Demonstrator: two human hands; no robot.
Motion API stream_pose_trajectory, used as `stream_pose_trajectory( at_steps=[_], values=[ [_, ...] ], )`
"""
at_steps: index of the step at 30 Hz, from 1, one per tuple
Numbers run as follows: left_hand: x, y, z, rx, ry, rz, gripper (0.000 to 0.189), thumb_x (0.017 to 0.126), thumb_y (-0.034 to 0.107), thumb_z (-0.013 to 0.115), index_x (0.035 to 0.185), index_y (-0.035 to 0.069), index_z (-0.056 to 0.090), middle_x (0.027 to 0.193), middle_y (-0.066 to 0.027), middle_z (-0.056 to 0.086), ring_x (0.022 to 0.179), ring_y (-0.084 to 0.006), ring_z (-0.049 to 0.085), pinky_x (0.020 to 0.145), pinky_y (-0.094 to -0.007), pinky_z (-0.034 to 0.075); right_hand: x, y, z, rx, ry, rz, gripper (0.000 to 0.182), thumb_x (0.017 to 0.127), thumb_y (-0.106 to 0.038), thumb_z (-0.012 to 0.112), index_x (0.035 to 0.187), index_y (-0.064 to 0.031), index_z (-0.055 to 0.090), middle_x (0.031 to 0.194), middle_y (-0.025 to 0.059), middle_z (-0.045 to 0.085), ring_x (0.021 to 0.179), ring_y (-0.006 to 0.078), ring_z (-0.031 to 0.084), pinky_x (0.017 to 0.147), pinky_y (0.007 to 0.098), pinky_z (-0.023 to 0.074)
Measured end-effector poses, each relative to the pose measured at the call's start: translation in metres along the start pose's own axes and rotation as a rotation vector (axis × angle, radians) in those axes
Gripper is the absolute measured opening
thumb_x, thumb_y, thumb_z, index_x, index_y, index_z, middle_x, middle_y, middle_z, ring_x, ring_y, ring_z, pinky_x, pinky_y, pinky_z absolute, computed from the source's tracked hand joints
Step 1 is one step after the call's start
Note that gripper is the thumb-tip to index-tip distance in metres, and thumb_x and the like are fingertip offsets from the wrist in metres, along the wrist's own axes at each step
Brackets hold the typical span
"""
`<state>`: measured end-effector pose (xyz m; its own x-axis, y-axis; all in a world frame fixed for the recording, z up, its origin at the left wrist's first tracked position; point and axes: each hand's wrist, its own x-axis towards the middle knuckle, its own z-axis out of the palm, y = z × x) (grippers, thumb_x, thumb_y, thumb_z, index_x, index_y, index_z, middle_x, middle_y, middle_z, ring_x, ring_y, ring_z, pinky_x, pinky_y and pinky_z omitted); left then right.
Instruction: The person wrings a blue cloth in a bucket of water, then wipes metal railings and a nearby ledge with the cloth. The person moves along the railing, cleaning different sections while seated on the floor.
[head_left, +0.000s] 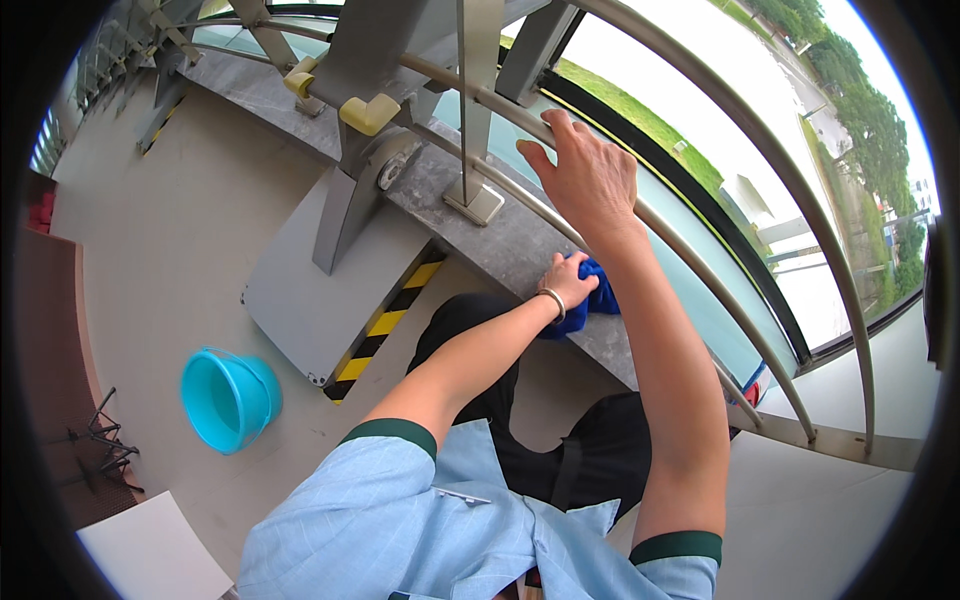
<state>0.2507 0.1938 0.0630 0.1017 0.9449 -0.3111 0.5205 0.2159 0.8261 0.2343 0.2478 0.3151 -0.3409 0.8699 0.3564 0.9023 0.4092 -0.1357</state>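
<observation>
My left hand (568, 282), with a metal bangle at the wrist, presses a crumpled blue cloth (600, 294) onto the grey stone ledge (502, 244). Part of the cloth hangs over the ledge's near edge, and my right forearm passes close beside it. Higher up, my right hand (596, 169) grips a metal rail (675, 244), its thumb and index finger on either side of the bar. The palm and the other fingertips are hidden. Another, thinner rail (525, 199) runs lower, just above the ledge.
A turquoise bucket (231, 399) stands on the floor at left. A grey metal plate (322, 277) edged with a yellow-black striped strip (386, 322) lies before the ledge. Yellow corner guards (369, 114) cover a metal frame. Beyond the rails is window glass (675, 187).
</observation>
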Motion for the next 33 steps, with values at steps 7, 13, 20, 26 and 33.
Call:
stream_pose_trajectory(
  at_steps=[7,13,20,26,33],
  values=[
    [0.022,-0.027,-0.012,-0.422,0.192,-0.257,0.044,0.083,0.018,0.049,0.125,0.013,0.06,0.124,-0.02,0.06,0.124,-0.0354,0.047,0.107,-0.0397,0.036,-0.002,0.002,-0.012,0.256,0.114,-0.035,0.048,0.086,-0.043,0.065,0.125,-0.0179,0.054,0.095,0.0051,0.063,0.085,0.022,0.067,0.066,0.0364,0.051],
    [-0.006,0.011,-0.029,-0.389,0.253,-0.472,0.055,0.067,0.013,0.069,0.12,0.002,0.059,0.119,-0.0242,0.06,0.117,-0.0339,0.055,0.099,-0.0409,0.045,-0.008,0.022,-0.015,0.511,0.239,-0.145,0.03,0.085,-0.023,0.067,0.113,-0.0139,0.061,0.096,0.0071,0.061,0.081,0.0224,0.066,0.065,0.0328,0.0511],
    [0.031,-0.055,-0.009,-0.662,-0.012,-0.451,0.058,0.066,0.025,0.072,0.112,-0.01,0.061,0.113,-0.0258,0.063,0.106,-0.0298,0.062,0.089,-0.0389,0.049,-0.119,0.007,0.025,0.559,0.21,-0.374,0.022,0.076,-0.005,0.069,0.097,-0.0092,0.065,0.09,0.0069,0.059,0.077,0.0244,0.062,0.065,0.0337,0.05],
    [0.026,-0.037,0.002,-0.662,0.075,-0.432,0.026,0.075,0.019,0.069,0.091,-0.001,0.065,0.084,-0.0098,0.066,0.073,-0.0162,0.06,0.065,-0.0319,0.051,-0.222,0.091,0.132,0.597,-0.194,0.7,0.047,0.083,-0.022,0.063,0.129,-0.0176,0.054,0.122,0.0124,0.055,0.115,0.0297,0.054,0.094,0.0419,0.046],
    [0.017,-0.032,-0.016,-0.536,0.453,-0.406,0.037,0.066,0.01,0.074,0.095,-0.001,0.054,0.091,-0.0158,0.063,0.081,-0.0238,0.061,0.073,-0.0371,0.052,-0.23,0.084,0.132,0.131,-0.696,0.386,0.078,0.082,-0.038,0.068,0.149,-0.0263,0.03,0.156,0.0067,0.025,0.144,0.0246,0.023,0.106,0.0654,0.0281]
  ],
)
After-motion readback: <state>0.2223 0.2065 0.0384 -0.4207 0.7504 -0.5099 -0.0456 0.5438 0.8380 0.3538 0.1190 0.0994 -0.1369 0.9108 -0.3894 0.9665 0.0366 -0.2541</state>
